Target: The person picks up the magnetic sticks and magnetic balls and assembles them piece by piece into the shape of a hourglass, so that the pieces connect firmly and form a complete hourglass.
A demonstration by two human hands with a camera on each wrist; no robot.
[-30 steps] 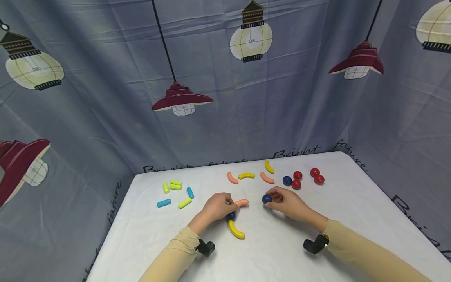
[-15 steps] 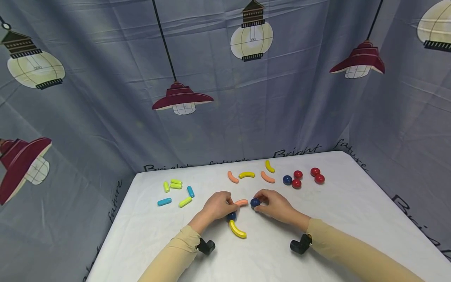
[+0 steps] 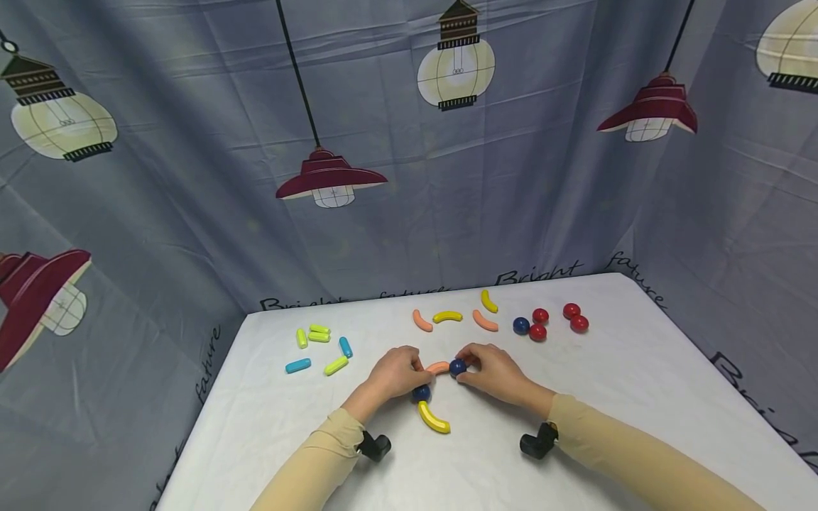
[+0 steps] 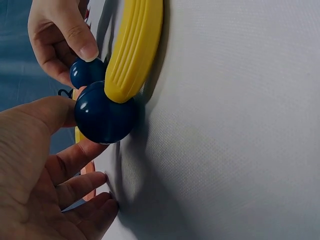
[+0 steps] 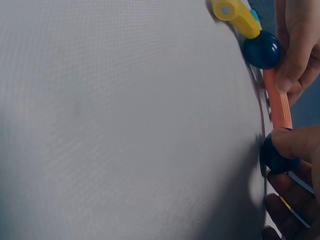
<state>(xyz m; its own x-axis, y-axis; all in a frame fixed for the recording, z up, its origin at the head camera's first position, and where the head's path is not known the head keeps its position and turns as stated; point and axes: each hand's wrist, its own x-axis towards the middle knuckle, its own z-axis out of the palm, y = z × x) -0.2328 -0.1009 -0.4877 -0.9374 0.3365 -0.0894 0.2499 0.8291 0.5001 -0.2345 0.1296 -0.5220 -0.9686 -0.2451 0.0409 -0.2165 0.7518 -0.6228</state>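
Observation:
My left hand [image 3: 397,371] pinches an orange curved toy stick [image 5: 278,102] close to a blue ball [image 4: 106,114]. A yellow curved stick [image 3: 434,418] is joined to that ball and points toward me. Opposite, my right hand [image 3: 498,372] holds a second blue ball [image 3: 457,367] between thumb and fingers, right at the free end of the orange stick. In the right wrist view the yellow stick, ball, orange stick and second ball form one chain. A pale round disc shows on the yellow stick's end.
Lime sticks [image 3: 335,365] and blue sticks [image 3: 297,365] lie at the left of the white table [image 3: 268,440]. Farther back are loose orange [image 3: 485,321] and yellow [image 3: 447,316] curved sticks. Several red balls [image 3: 579,324] and a blue ball [image 3: 520,326] are at back right.
My right hand has moved left with its blue ball, up to the end of the orange stick. The yellow stick has swung slightly right; my left hand has stayed in place.

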